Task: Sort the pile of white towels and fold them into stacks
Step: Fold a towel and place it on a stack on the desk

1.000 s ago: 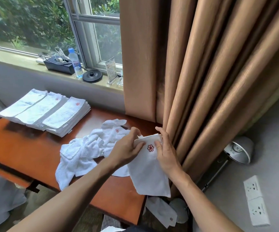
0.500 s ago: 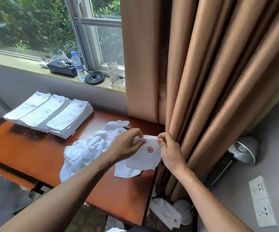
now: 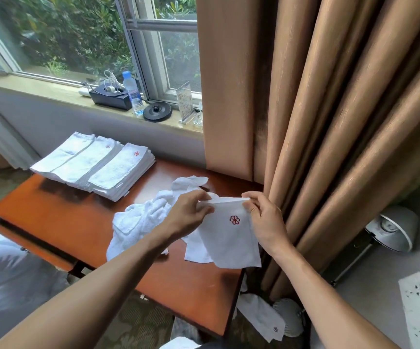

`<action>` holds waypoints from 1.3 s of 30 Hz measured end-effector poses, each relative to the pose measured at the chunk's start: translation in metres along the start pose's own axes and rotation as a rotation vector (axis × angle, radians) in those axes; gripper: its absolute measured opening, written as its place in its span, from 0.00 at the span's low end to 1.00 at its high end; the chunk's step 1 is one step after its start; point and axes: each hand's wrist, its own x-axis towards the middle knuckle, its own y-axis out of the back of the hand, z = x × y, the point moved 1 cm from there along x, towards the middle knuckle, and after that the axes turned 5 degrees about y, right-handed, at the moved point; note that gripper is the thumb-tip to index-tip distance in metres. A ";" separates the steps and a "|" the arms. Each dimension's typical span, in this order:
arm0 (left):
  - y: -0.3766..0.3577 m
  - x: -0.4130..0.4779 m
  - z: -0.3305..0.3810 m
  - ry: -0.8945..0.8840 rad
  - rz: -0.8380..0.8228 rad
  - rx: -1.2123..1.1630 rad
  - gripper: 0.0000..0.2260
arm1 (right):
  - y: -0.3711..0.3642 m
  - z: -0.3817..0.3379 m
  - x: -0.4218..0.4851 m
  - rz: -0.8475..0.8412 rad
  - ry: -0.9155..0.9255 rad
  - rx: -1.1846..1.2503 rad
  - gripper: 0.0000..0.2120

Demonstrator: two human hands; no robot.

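Since the earlier frame the towel (image 3: pixel 229 238) has dropped open again: half a second back it was bunched short between the hands, and now it hangs longer below them, its lower edge lying on the table (image 3: pixel 60 217) near the right front corner. The hands have barely shifted, though they sit a touch wider apart along the top hem.

The left hand (image 3: pixel 190 214) pinches the top left corner between thumb and fingers, closed on the cloth. The right hand (image 3: pixel 264 220) pinches the top right corner the same way, thumb on the near face beside the red flower logo (image 3: pixel 234 219). Both grips are narrow, holding only the hem.

The relation that counts: the towel hangs down and toward the person from the held edge, so its long axis runs from the hands to the table's near side, with the short top hem stretched left to right between the two pinches. Neither hand is nearer; each has its own corner. A fold likely means laying it flat or bringing the corners together.

The unsorted pile (image 3: pixel 148 217) lies just left of the held towel, partly under the left wrist. Three folded stacks (image 3: pixel 98 165) sit well apart at the far left of the table. Another towel (image 3: pixel 261 316) lies on the floor below the table's right edge
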 end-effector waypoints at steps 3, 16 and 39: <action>0.006 -0.002 -0.006 0.040 -0.003 0.031 0.01 | -0.008 0.002 0.005 0.001 -0.017 0.042 0.07; 0.094 -0.017 -0.061 0.208 0.181 -0.003 0.05 | -0.094 -0.048 0.031 -0.169 0.058 0.128 0.03; 0.341 0.025 -0.308 0.336 0.234 -0.406 0.03 | -0.395 -0.168 0.106 -0.230 0.075 -0.017 0.13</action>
